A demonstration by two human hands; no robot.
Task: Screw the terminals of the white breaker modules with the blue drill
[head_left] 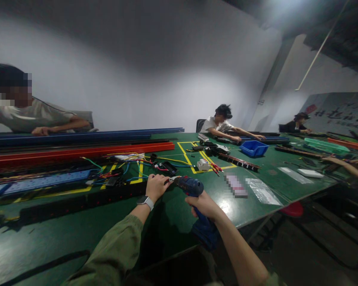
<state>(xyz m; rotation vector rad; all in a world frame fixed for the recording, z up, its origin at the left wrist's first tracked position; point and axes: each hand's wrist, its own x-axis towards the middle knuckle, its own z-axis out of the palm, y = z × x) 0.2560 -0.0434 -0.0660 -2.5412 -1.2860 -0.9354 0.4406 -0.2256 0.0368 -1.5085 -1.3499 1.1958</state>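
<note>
My right hand [205, 205] is wrapped round the grip of a blue cordless screwdriver [191, 186], whose tip points left. My left hand [156, 186] is closed in a fist at the screwdriver's tip, resting on the right end of a long black power strip [77, 202] that lies on the green table [62, 238]. What the left fingers pinch is hidden. A watch [145, 201] sits on my left wrist.
Long red [77, 153] and blue [86, 137] rails lie at the back left, with loose coloured wires [128, 163] before them. A blue bin [253, 148], a white breaker [203, 164], and plastic bags [262, 191] lie to the right. Other people sit around the table; a red stool [292, 209] stands at its right edge.
</note>
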